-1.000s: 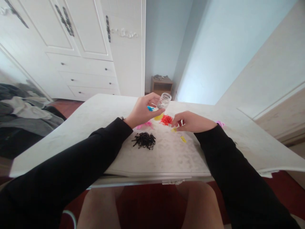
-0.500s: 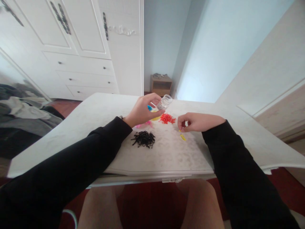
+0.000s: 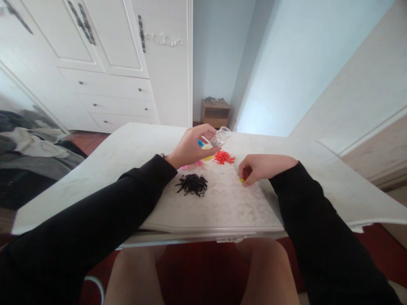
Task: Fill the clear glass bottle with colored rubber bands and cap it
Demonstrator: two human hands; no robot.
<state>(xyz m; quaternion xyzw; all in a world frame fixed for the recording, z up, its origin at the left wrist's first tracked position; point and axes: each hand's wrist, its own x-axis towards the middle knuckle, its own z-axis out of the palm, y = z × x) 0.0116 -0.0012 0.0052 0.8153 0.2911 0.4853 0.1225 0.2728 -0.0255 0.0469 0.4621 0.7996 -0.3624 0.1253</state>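
Observation:
My left hand (image 3: pixel 195 145) is closed around a small clear jar (image 3: pixel 221 136), tilted with its mouth up and to the right. Down at the tabletop, my right hand (image 3: pixel 252 168) pinches yellow rubber bands (image 3: pixel 242 180), mostly covered by the fingers. Between the hands lies a pile of red rubber bands (image 3: pixel 224 157). A heap of black rubber bands (image 3: pixel 192 184) rests nearer to me. Pink bands (image 3: pixel 199 164), a yellow pile (image 3: pixel 208 157) and some blue bands (image 3: pixel 200 143) show partly from behind my left hand.
The white table (image 3: pixel 222 212) spans the view, its front edge just above my knees. Beyond it stand a white wardrobe (image 3: pixel 121 97) and a small wooden nightstand (image 3: pixel 215 113). Clothes (image 3: pixel 32 146) are heaped at the left.
My right hand has come down slightly toward me, and its fingers now cover the yellow bands that lay in the open below it. The left hand and jar stay nearly where they were.

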